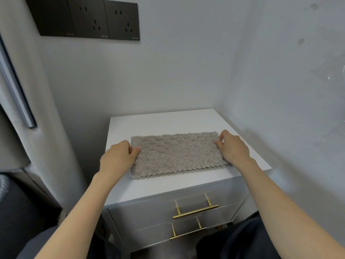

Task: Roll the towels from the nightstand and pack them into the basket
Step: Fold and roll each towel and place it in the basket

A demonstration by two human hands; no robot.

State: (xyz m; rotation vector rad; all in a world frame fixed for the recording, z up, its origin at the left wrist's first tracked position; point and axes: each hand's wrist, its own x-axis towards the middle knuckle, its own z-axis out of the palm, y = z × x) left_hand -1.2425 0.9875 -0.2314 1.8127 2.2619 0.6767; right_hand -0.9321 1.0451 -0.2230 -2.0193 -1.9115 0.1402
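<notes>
**Towel held flat at both ends**

A grey-brown towel point(177, 155) is laid flat, folded into a long strip, on the white top of the nightstand point(186, 120). Its left end is pinched by the left hand point(116, 159), with fingers curled on the edge. Its right end is pinched in the same way by the right hand point(233, 148). Two brass drawer handles point(195, 212) are seen below.

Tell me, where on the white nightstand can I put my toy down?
Best spot: the bare strip of nightstand between the towel and the back wall. A thinner strip lies between towel and front edge. The middle is crowded: left hand and right hand pinch the towel's ends.
</notes>
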